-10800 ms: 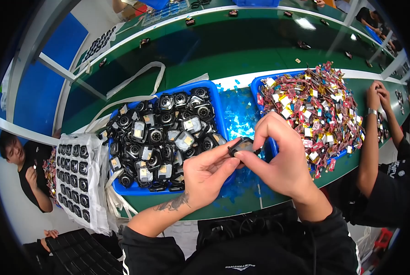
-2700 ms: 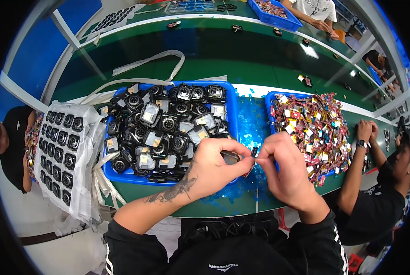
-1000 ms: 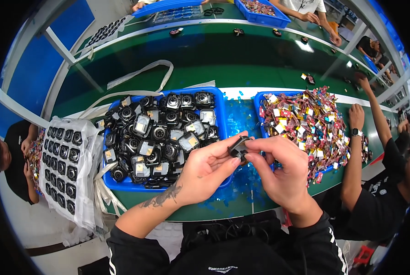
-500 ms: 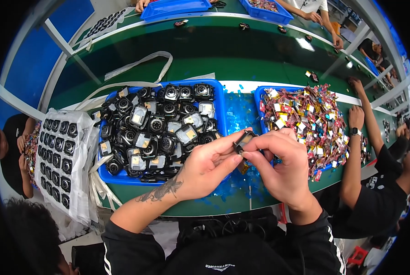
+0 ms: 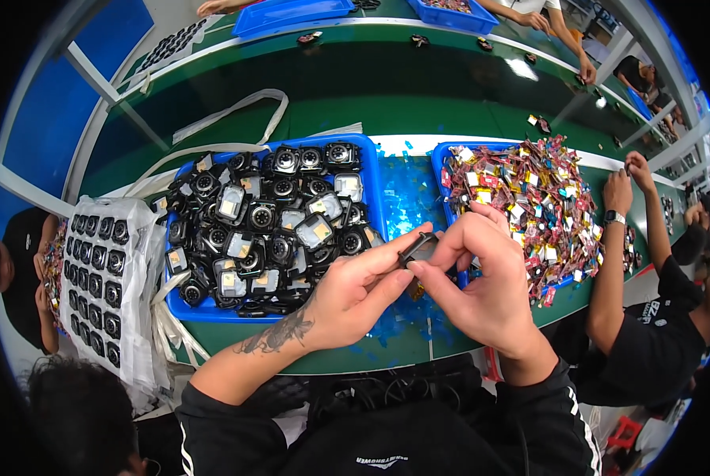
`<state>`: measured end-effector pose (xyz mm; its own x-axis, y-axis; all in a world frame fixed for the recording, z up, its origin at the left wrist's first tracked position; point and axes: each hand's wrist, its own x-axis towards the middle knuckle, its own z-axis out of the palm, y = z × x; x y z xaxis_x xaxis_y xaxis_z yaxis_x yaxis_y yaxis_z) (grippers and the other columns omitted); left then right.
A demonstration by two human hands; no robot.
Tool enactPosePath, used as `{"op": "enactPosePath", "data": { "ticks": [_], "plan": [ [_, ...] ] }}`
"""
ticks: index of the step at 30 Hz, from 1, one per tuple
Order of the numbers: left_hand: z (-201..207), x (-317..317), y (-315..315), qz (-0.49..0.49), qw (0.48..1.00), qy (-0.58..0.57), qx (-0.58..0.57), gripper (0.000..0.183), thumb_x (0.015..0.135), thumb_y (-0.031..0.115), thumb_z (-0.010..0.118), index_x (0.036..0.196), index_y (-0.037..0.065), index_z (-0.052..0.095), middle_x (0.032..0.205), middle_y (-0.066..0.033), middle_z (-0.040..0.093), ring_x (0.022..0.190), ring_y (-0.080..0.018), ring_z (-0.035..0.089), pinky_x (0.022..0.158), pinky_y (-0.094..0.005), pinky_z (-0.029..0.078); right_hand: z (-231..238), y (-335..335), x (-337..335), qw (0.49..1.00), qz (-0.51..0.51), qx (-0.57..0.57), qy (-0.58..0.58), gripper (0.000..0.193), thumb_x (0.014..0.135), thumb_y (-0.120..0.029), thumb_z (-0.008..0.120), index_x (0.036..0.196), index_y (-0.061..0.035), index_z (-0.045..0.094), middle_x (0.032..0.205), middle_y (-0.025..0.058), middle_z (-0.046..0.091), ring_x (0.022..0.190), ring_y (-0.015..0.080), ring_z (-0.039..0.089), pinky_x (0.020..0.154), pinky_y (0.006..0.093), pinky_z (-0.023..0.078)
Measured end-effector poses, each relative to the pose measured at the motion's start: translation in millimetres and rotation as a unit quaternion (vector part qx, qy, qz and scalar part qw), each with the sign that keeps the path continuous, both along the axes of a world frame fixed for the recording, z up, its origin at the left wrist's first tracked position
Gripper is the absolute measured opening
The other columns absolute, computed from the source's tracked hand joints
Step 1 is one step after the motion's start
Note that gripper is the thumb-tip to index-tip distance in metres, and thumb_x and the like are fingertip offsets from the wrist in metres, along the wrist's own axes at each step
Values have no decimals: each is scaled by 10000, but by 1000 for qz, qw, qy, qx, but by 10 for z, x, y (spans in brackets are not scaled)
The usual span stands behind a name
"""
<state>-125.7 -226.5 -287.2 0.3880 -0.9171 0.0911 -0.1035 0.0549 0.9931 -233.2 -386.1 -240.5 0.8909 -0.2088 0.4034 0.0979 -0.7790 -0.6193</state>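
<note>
A small black smartwatch case point(image 5: 420, 249) is held up in front of me, tilted, with its open side partly in sight. My left hand point(image 5: 353, 305) grips its near left edge between thumb and fingers. The fingertips of my right hand point(image 5: 488, 289) pinch or press at the opposite side of the case; whether they hold a smaller piece is hidden. Behind and left of my left hand is a blue tray point(image 5: 377, 190) heaped with black watch cases point(image 5: 261, 214), some showing round sensor backs. Beyond my right hand another blue tray point(image 5: 441, 176) overflows with small red, yellow and white electronic parts point(image 5: 521, 206).
Blue film scraps point(image 5: 406, 198) litter the green bench between the trays. At left, a white sheet tray point(image 5: 93, 278) carries rows of watch cases. White strapping point(image 5: 272, 119) loops behind. A co-worker's arm point(image 5: 615, 262) reaches in at right. More blue trays point(image 5: 291, 14) stand across the bench.
My right fingers have opened a little and lifted around the case, whose inside shows more. The whole view has shifted slightly. The co-worker's far hand at right has moved.
</note>
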Motion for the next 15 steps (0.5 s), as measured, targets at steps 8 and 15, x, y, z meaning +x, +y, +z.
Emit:
{"op": "enactPosePath", "data": {
  "ticks": [8, 15],
  "plan": [
    [-40, -81, -55, 27, 995, 69, -60, 452, 993, 73, 460, 1426, -26, 374, 1151, -76, 614, 1002, -81, 564, 872, -226, 453, -84, 17, 70, 995, -9, 97, -30, 234, 737, -12, 738, 758, -66, 511, 728, 24, 509, 682, 161, 520, 783, 317, 423],
    [12, -38, -119, 100, 959, 212, -161, 508, 977, 21, 443, 1448, 13, 254, 1249, -148, 546, 1152, -171, 545, 983, -333, 458, -196, -20, -107, 930, 14, 368, -9, 245, 827, 26, 684, 1052, 49, 589, 937, 76, 627, 920, 142, 629, 844, 268, 526]
  ]
}}
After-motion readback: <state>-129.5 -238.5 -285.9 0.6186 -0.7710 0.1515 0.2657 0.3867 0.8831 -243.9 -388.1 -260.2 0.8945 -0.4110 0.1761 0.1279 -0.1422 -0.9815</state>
